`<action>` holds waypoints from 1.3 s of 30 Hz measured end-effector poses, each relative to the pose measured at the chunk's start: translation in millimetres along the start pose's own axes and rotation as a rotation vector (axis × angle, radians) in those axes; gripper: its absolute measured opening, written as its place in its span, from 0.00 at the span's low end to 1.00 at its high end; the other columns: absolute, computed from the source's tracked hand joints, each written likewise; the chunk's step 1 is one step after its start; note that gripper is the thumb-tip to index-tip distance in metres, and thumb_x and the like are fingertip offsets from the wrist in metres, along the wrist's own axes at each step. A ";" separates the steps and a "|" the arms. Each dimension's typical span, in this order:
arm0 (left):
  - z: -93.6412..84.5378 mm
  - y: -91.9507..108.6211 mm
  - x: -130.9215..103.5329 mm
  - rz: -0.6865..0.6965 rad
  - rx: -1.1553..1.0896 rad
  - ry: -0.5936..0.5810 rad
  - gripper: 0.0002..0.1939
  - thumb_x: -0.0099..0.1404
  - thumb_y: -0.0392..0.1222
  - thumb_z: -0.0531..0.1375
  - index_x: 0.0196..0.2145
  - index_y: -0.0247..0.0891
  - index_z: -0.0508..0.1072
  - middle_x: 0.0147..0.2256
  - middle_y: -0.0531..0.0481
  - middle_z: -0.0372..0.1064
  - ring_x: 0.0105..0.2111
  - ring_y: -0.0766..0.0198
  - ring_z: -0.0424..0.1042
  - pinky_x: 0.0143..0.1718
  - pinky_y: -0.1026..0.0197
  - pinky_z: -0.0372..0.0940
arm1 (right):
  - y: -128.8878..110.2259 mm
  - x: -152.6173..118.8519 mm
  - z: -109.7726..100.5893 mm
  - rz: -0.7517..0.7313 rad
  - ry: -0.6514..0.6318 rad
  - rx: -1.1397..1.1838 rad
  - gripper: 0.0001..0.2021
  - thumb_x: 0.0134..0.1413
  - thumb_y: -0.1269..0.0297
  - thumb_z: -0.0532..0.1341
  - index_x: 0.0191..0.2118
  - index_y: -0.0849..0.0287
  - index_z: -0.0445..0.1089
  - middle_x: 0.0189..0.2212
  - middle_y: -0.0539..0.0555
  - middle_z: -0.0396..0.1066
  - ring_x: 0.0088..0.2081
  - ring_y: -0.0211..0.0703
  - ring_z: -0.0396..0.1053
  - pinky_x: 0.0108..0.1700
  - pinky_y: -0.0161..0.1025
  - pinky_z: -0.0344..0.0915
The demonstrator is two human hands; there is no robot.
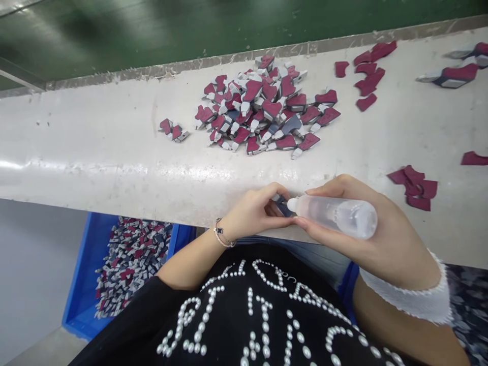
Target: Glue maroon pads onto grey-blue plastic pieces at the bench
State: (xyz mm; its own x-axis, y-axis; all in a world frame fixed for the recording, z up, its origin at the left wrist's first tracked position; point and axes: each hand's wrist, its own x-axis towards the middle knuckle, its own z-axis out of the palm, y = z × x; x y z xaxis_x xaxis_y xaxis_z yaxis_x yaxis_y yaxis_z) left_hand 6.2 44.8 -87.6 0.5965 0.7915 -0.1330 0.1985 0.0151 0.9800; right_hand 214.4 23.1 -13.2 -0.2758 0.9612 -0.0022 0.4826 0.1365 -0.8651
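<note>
My left hand pinches a small dark blue-grey piece close to the table's front edge; the fingers cover much of it. My right hand is wrapped round a translucent squeeze bottle that lies tilted, its white tip against or just above the piece. I cannot tell whether the tip touches it. Clear liquid shows inside the bottle. Beyond my hands is a heap of small maroon, white and dark parts. To the right lies a small pile of flat maroon pieces.
The white table runs across the view to a green wall. More maroon pieces lie at the back right, near larger parts with pale tips. Below left, a blue crate holds many similar parts. Two parts lie left of the heap.
</note>
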 end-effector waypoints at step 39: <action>4.4 0.6 -0.1 -0.073 0.052 0.062 0.19 0.55 0.40 0.72 0.39 0.41 0.68 0.25 0.60 0.70 0.24 0.71 0.72 0.26 0.69 0.66 | -11.9 -10.3 -1.0 0.028 -0.081 -0.036 0.09 0.60 0.54 0.66 0.35 0.50 0.68 0.34 0.47 0.76 0.32 0.45 0.76 0.28 0.42 0.67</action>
State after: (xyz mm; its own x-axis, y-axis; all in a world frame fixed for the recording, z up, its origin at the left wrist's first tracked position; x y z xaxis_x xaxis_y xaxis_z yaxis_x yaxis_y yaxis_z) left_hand 9.6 42.0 -87.7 0.5299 0.8257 -0.1932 0.2811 0.0439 0.9587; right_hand 212.4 11.9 -2.4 -0.3271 0.9425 -0.0680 0.5199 0.1194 -0.8458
